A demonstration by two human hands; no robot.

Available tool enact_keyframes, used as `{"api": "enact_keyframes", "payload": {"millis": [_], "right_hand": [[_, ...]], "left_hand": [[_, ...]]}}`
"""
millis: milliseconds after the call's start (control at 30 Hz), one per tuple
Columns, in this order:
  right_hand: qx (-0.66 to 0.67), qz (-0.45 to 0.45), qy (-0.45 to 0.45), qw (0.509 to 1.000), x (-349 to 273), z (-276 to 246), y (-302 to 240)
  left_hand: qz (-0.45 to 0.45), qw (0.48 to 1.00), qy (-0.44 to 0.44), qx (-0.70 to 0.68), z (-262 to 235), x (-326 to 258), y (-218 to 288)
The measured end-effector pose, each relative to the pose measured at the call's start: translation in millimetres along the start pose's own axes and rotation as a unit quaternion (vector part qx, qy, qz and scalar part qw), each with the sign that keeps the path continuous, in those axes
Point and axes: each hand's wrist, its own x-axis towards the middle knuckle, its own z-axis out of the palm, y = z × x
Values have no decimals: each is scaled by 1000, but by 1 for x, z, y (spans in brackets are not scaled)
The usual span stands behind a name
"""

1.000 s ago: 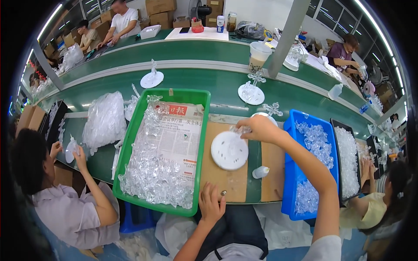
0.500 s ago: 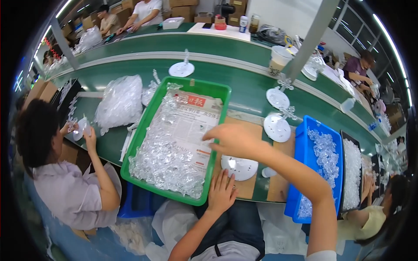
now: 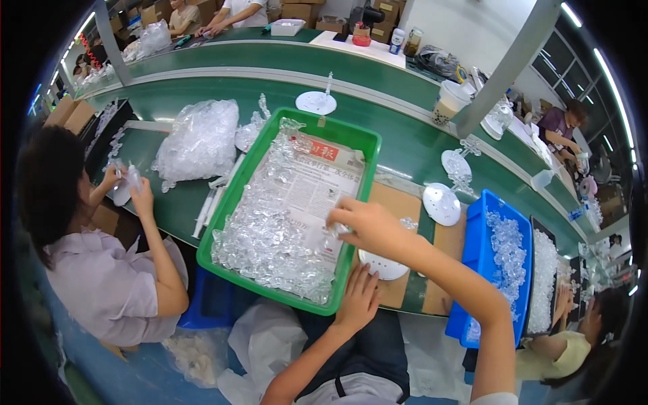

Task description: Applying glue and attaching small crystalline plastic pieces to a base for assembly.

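Leftward from the white disc [image 3: 386, 267], where it was a second ago, the right hand [image 3: 361, 223] has moved over the right rim of the green tray [image 3: 372, 162], its fingertips pinched on a clear piece [image 3: 334, 231]. Nearest, the left hand [image 3: 358, 302] lies with fingers extended and gripping nothing, at the bench's near edge, just beside that disc; whether it touches cannot be told. The disc sits on brown cardboard [image 3: 388, 201], partly hidden by the right forearm. Clear pieces crowd the tray's left and near sides, leaving newspaper [image 3: 324, 185] bare toward its right wall. Rightward, the blue bin [image 3: 474, 250] bounds the workspace. Farther back, two more discs [image 3: 442, 204] stand near the bin, and open green bench [image 3: 412, 152] stretches between them and the tray.
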Motion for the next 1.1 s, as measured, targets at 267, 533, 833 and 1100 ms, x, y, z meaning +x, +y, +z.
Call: {"api": "enact_keyframes", "payload": {"millis": [267, 533, 833, 1100], "right_hand": [[275, 278, 113, 913, -137, 13, -56], [189, 252, 172, 933, -163, 28, -51], [467, 336, 351, 739, -166, 69, -9], [270, 398, 375, 792, -117, 99, -2]], "left_hand": [[-218, 711, 85, -663, -43, 8, 71], [-226, 772, -38, -592, -38, 7, 54], [7, 991, -65, 113, -2, 12, -5], [-30, 989, 0, 145, 9, -9, 25]]}}
